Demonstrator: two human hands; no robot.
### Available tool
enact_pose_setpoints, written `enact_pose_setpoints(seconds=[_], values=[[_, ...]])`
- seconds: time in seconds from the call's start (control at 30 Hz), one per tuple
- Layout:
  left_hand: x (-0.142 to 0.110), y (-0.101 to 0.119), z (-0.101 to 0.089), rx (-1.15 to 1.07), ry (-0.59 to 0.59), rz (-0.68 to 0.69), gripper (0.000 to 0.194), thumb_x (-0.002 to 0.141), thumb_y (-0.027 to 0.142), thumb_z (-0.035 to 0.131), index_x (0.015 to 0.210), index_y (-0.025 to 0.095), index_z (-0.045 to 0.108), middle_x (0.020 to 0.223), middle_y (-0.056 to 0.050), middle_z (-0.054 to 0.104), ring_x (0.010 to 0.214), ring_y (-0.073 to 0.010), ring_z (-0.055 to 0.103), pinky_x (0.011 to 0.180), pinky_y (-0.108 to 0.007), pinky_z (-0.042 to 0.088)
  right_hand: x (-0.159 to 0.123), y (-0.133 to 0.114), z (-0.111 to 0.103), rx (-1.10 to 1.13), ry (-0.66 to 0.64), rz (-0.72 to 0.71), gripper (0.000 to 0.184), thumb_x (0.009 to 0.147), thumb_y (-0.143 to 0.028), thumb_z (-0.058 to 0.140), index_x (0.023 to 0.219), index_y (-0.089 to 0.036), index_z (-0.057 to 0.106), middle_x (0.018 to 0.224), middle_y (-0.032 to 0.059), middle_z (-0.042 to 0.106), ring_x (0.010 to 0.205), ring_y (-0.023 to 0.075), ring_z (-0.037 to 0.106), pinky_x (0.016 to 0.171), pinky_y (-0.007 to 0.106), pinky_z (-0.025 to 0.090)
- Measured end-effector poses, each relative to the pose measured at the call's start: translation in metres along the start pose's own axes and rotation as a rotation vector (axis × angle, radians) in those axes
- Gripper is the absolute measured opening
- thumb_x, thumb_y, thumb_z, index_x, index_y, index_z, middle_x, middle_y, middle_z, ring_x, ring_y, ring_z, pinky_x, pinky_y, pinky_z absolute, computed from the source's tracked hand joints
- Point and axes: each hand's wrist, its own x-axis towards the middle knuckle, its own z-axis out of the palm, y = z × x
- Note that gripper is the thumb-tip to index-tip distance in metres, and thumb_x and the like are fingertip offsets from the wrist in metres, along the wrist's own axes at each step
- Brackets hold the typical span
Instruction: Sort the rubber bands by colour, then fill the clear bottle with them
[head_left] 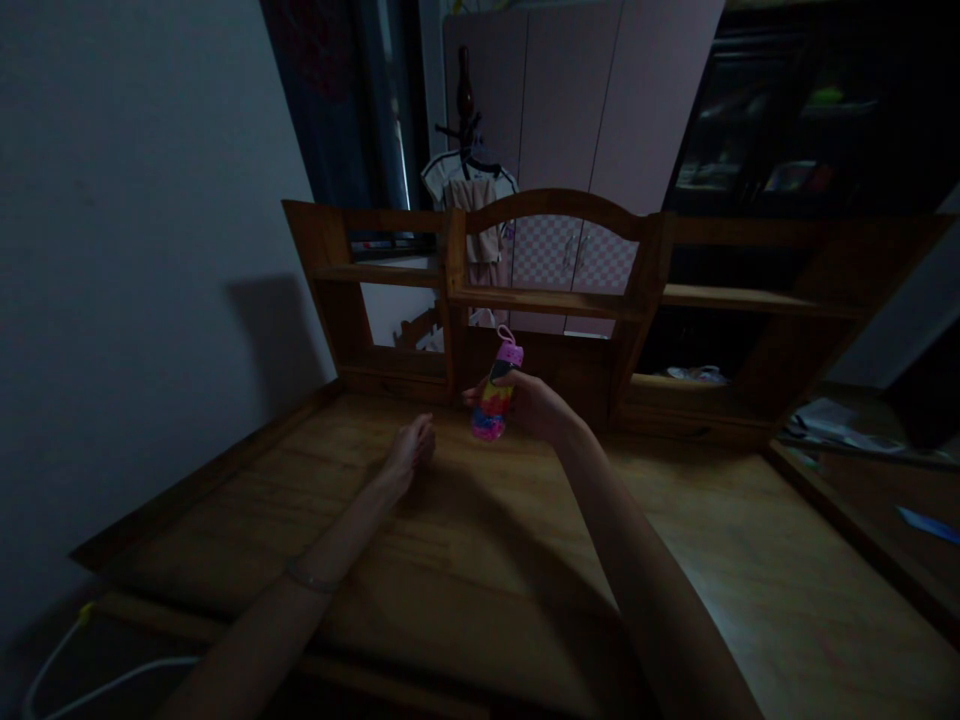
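My right hand [536, 402] is wrapped round a small colourful bottle [495, 405], held a little above the wooden desk. The bottle tilts slightly, with a pink cap and a pink loop strap on top, a dark patch under the cap, and bands of yellow, red, blue and pink below. Beside it on the left, my left hand [412, 447] lies on the desk top [435, 540], fingers curled in, apart from the bottle. No object shows in that hand. A thin bracelet [311, 577] circles the left wrist.
A wooden shelf unit [547, 298] rises along the desk's back edge. Behind it stand a pink wardrobe [566, 100] and a coat rack [465, 95] with clothes. A white wall [150, 250] bounds the left; a white cable [120, 680] hangs at lower left. Papers [840, 422] lie at right.
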Motion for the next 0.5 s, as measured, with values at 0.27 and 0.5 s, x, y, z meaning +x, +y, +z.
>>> enact_pose_setpoints(seconds=[0.27, 0.5], values=[[0.0, 0.0, 0.004, -0.09, 0.072, -0.035, 0.049, 0.077, 0.037, 0.059, 0.048, 0.022, 0.023, 0.037, 0.009, 0.022, 0.03, -0.0053, 0.018, 0.035, -0.023, 0.01, -0.005, -0.007, 0.011, -0.023, -0.1, -0.01, 0.026, 0.08, -0.027, 0.054, 0.099, -0.014, 0.064, 0.109, 0.0121, 0.07, 0.108, 0.0256, 0.063, 0.101, 0.043, 0.044], [0.0, 0.004, 0.008, -0.107, 0.096, -0.06, 0.047, 0.081, 0.031, 0.053, 0.048, 0.022, 0.02, 0.034, 0.009, 0.02, 0.027, -0.0054, 0.017, 0.034, -0.023, 0.009, -0.008, -0.009, 0.02, -0.12, -0.121, -0.023, 0.027, 0.077, -0.027, 0.06, 0.101, -0.014, 0.064, 0.107, 0.0124, 0.071, 0.102, 0.025, 0.065, 0.095, 0.042, 0.047]])
